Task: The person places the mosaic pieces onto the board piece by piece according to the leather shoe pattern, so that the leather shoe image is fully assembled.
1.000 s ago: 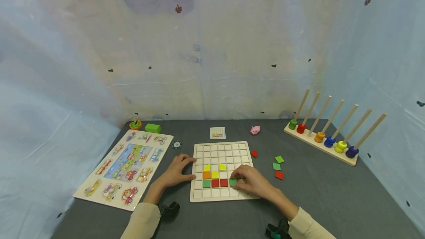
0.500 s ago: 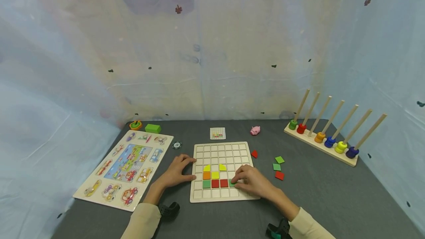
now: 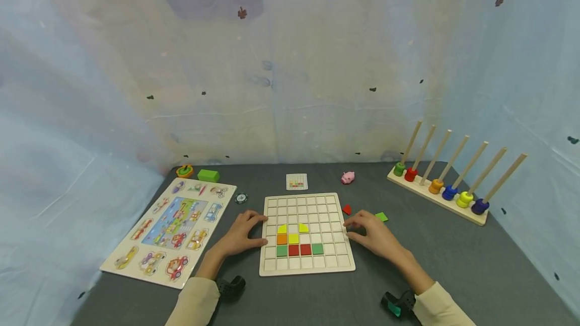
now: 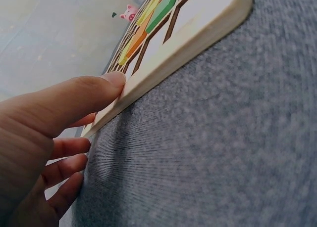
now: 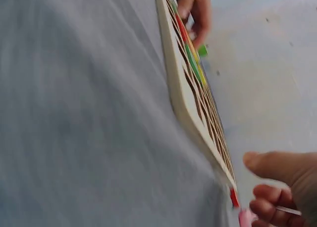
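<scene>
Both hands are bare. From here I see, behind the left hand [image 3: 240, 235], a cream left sleeve [image 3: 195, 298] and a black left mount [image 3: 232, 287], rounded at its end. Behind the right hand [image 3: 375, 235] come a matching right sleeve [image 3: 441, 307] and black right mount [image 3: 407, 302] with a teal patch [image 3: 393, 309].

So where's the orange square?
In the head view, the orange square sits toward the left on the board, beside a yellow square, one row above a green square.

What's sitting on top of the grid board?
Far to near: two yellow pieces; orange tile, yellow tile; green tile, two red tiles, another green tile. The left hand covers bits of the left edge of the grid board; anything under the tiles is hidden.
</scene>
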The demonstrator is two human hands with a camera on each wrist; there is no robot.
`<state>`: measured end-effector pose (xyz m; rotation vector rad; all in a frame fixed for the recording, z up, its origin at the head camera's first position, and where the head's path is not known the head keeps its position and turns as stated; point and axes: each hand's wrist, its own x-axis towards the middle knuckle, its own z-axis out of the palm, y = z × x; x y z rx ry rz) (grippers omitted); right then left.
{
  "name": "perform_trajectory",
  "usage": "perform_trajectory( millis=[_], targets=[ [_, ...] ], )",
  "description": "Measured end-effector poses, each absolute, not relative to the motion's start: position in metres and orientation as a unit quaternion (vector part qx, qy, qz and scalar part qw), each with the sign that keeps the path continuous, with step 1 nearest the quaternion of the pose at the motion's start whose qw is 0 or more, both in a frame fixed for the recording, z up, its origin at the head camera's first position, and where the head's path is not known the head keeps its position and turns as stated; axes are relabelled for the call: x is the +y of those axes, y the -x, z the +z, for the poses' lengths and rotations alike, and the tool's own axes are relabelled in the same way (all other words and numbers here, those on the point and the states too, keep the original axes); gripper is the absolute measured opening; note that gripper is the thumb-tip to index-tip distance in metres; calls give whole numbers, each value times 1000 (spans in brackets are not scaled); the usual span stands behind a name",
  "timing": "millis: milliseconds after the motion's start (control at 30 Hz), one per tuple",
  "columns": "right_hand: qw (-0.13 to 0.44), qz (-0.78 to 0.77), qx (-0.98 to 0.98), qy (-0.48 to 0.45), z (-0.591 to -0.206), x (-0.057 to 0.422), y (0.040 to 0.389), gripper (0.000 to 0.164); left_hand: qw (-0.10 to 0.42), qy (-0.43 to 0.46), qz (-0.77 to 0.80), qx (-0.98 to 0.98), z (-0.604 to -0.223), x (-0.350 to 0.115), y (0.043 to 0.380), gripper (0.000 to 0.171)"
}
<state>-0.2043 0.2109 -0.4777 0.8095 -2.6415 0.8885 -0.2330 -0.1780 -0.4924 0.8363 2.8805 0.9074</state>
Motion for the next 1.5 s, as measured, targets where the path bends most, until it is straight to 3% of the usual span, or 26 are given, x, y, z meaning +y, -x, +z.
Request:
perform_trajectory(
  millis=[233, 533, 800, 1133, 1500],
  targets=[
    [146, 223, -950, -160, -479, 237, 211, 17, 13, -257, 289, 922, -492, -179, 233, 61],
    [99, 185, -975, -69, -486, 248, 216, 46, 12, -254, 284, 924, -492, -177, 233, 61],
    [80, 183, -979, -47, -486, 249, 215, 40, 11, -256, 279, 925, -493, -177, 233, 61],
    [78, 266, -955, -109, -479, 243, 216, 26, 10, -253, 282, 925, -491, -177, 232, 60],
    [64, 339, -898, -275, -471, 211, 208, 25, 14, -251, 283, 925, -493, -177, 233, 61]
  ],
)
